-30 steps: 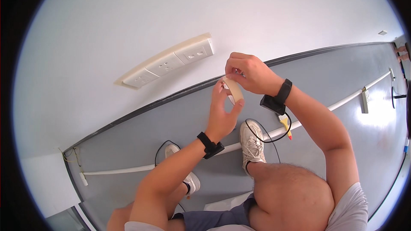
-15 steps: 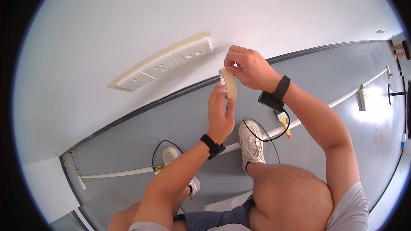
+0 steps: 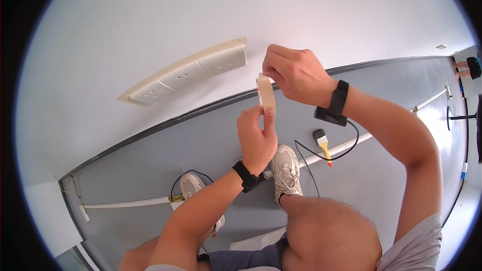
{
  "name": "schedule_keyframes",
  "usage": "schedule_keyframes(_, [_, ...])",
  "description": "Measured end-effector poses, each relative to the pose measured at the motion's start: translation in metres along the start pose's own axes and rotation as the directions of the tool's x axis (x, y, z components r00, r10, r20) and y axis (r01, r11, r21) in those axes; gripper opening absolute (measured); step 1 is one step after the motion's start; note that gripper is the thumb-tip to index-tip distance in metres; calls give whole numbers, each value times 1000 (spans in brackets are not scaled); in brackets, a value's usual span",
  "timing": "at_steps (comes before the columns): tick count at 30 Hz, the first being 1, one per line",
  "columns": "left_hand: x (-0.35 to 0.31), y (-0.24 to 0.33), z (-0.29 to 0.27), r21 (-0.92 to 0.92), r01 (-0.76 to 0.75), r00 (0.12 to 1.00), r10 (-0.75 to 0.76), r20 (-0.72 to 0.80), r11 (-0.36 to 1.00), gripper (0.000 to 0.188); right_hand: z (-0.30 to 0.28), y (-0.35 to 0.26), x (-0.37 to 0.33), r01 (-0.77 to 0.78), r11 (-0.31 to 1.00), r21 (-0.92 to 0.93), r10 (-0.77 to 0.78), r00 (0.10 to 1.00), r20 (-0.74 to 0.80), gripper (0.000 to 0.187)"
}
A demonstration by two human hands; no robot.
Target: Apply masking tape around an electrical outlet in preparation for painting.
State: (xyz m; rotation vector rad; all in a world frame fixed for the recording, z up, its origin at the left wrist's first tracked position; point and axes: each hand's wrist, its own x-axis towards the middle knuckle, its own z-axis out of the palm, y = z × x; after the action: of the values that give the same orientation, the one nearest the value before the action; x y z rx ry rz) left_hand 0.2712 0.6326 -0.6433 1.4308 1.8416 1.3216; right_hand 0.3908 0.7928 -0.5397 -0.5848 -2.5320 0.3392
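Observation:
My left hand (image 3: 257, 138) grips a roll of beige masking tape (image 3: 267, 95) from below, thumb on its outer face. At the top of the roll, the fingers of my right hand (image 3: 296, 73) pinch the tape's edge, where a short bit lifts off. Both wrists wear black bands with small black boxes. To the left on the white wall is a row of white sockets (image 3: 186, 76), with beige tape (image 3: 165, 73) along its upper edge and ends. The row's lower edge shows no tape.
A paintbrush (image 3: 323, 146) with a yellow handle lies on the grey floor by a long white pipe (image 3: 346, 145). My shoes (image 3: 287, 170) stand near the pipe. Black cables (image 3: 306, 163) hang from the wristbands. A dark skirting (image 3: 165, 126) runs along the wall. Another person (image 3: 463, 69) is partly visible at the far right.
My right hand has risen slightly at the top of the roll. The left hand has shifted a little down the roll. The whole view has moved slightly, baring the paintbrush's dark bristles.

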Motion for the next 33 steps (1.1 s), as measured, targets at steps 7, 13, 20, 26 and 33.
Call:
schedule_keyframes(7, [25, 25, -10, -127, -17, 996, 6, -85, 992, 31, -9, 0, 26, 77, 981, -180, -119, 963, -240, 13])
schedule_keyframes(13, [43, 31, -19, -215, 3, 994, -26, -102, 977, 41, 5, 1, 39, 141, 937, -319, -268, 877, -399, 15])
schedule_keyframes(20, [51, 37, -20, -238, 21, 995, -43, -87, 971, 44, 7, 4, 42, 139, 916, -375, -311, 838, -448, 16])
schedule_keyframes(26, [55, 35, -23, -247, 29, 996, -47, -71, 969, 41, 10, 3, 44, 131, 912, -389, -315, 833, -455, 17])
schedule_keyframes(33, [53, 43, -24, -227, -7, 993, -20, -115, 974, 47, 14, 2, 45, 104, 914, -393, -304, 816, -492, 17])
